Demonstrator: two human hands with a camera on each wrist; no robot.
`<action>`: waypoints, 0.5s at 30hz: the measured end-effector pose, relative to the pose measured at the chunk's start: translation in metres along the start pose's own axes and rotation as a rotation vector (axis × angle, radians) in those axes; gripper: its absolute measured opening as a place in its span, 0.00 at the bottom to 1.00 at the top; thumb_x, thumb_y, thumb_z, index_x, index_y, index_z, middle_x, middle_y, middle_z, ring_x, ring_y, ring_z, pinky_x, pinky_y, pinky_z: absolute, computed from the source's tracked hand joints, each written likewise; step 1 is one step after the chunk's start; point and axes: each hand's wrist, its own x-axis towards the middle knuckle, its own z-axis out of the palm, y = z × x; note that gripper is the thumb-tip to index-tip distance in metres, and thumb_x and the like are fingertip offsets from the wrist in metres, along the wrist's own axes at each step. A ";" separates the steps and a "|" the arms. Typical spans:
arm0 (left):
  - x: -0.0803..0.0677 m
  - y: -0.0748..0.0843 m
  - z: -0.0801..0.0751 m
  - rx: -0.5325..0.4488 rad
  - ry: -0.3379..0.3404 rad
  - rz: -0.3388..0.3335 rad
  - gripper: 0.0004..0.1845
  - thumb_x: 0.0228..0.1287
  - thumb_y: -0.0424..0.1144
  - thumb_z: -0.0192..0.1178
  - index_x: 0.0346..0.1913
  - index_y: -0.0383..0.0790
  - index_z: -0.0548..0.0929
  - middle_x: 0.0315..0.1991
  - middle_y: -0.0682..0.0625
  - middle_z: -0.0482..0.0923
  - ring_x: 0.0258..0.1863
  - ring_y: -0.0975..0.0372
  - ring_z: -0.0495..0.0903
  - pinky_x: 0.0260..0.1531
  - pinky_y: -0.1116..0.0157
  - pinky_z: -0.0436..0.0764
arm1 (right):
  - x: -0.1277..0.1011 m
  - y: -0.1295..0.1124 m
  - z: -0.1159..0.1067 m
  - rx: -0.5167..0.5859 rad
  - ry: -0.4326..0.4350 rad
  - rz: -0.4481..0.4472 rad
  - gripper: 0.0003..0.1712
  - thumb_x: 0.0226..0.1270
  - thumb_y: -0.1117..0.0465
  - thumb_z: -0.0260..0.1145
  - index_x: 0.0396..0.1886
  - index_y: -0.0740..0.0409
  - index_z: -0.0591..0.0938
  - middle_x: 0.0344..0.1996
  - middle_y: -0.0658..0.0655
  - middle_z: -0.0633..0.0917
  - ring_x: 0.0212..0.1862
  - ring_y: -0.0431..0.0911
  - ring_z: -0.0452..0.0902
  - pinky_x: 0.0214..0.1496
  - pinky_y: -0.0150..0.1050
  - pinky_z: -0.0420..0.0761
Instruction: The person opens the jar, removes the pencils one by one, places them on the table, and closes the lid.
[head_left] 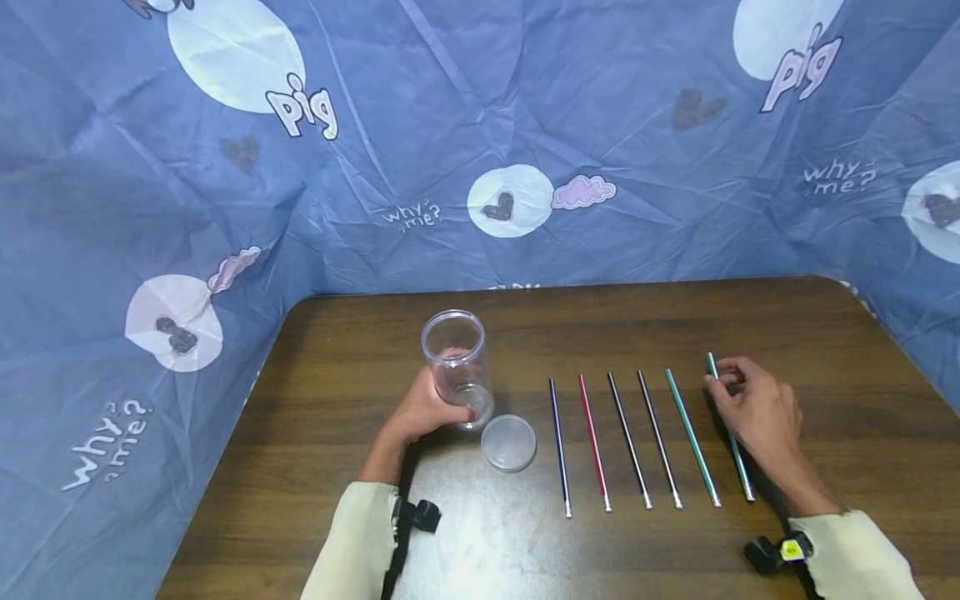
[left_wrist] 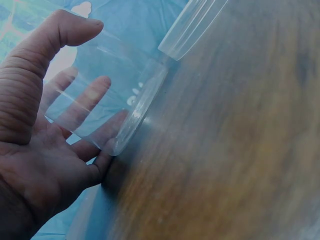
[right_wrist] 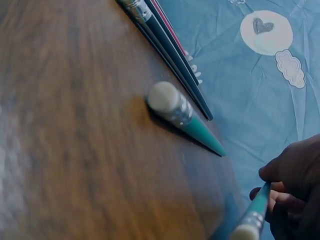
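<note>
A clear plastic jar (head_left: 461,379) without its lid stands upright on the wooden table. My left hand (head_left: 429,406) grips it low down, the thumb in front and the fingers showing through the wall in the left wrist view. Next to the jar's base lies a clear round lid (head_left: 508,443). On the right, my right hand (head_left: 761,408) pinches the outermost teal pencil (head_left: 738,467) near its far end, thumb against fingers. That pencil's eraser end (right_wrist: 245,232) points toward the wrist camera. Beside it lies another teal pencil (head_left: 693,442), apart from the hand.
Between the lid and the teal pencils lie a blue pencil (head_left: 559,450), a red pencil (head_left: 595,446) and two dark pencils, roughly parallel with erasers toward me. The brown table (head_left: 480,550) ends at a blue printed cloth (head_left: 525,100) behind and at the sides.
</note>
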 end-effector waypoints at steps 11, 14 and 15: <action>0.001 -0.003 -0.001 -0.020 -0.010 0.008 0.43 0.35 0.14 0.66 0.63 0.27 0.66 0.55 0.32 0.78 0.54 0.38 0.77 0.56 0.52 0.79 | 0.001 0.007 0.008 -0.050 -0.090 -0.009 0.15 0.64 0.55 0.70 0.45 0.60 0.82 0.32 0.59 0.87 0.27 0.51 0.81 0.25 0.48 0.70; 0.001 -0.004 -0.001 -0.015 -0.006 0.014 0.42 0.35 0.13 0.65 0.62 0.27 0.67 0.54 0.32 0.78 0.53 0.37 0.78 0.55 0.51 0.79 | 0.000 0.008 0.009 -0.055 -0.085 0.006 0.14 0.64 0.54 0.70 0.43 0.59 0.83 0.30 0.56 0.87 0.28 0.53 0.81 0.24 0.48 0.70; 0.001 -0.004 -0.001 -0.011 -0.004 0.017 0.42 0.35 0.13 0.65 0.62 0.27 0.67 0.54 0.32 0.78 0.52 0.37 0.78 0.55 0.50 0.79 | 0.000 0.008 0.010 -0.060 -0.081 0.011 0.14 0.64 0.54 0.70 0.42 0.59 0.83 0.29 0.56 0.87 0.29 0.54 0.81 0.24 0.48 0.70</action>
